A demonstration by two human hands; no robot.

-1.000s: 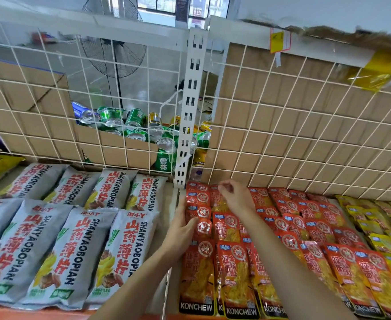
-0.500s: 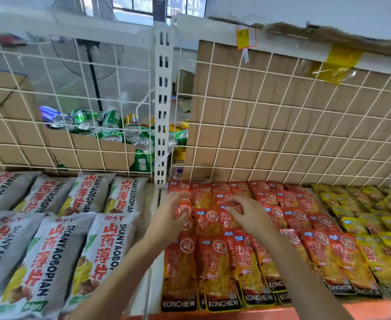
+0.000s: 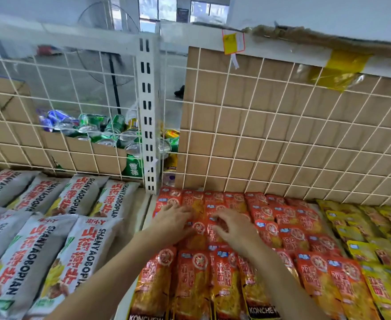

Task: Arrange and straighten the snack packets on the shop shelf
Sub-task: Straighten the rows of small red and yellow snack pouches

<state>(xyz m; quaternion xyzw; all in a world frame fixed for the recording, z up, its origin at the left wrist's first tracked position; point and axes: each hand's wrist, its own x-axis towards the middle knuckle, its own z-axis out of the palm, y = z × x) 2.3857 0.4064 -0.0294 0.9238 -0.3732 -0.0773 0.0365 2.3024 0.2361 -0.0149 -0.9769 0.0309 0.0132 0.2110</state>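
Observation:
Rows of red KONCHEW snack packets [image 3: 289, 229] lie flat on the shelf, overlapping front to back. My left hand [image 3: 173, 219] rests palm down on the left column of red packets, fingers spread. My right hand [image 3: 233, 225] hovers over or touches the neighbouring column, fingers curled loosely, and it is blurred. Neither hand visibly grips a packet. Grey SHANYAOBOPIAN bags [image 3: 72, 255] fill the shelf section to the left. Yellow packets [image 3: 374, 241] lie in rows to the right of the red ones.
A white wire grid [image 3: 259, 125] backed by cardboard closes the rear of the shelf. A slotted white upright [image 3: 148, 125] divides the two sections. Behind the grid sit several drink cans [image 3: 102, 132]. A standing fan [image 3: 111, 42] is further back.
Both hands have drawn back from the rear row to the middle rows of red packets and now lie side by side. The camera has shifted right and nearer.

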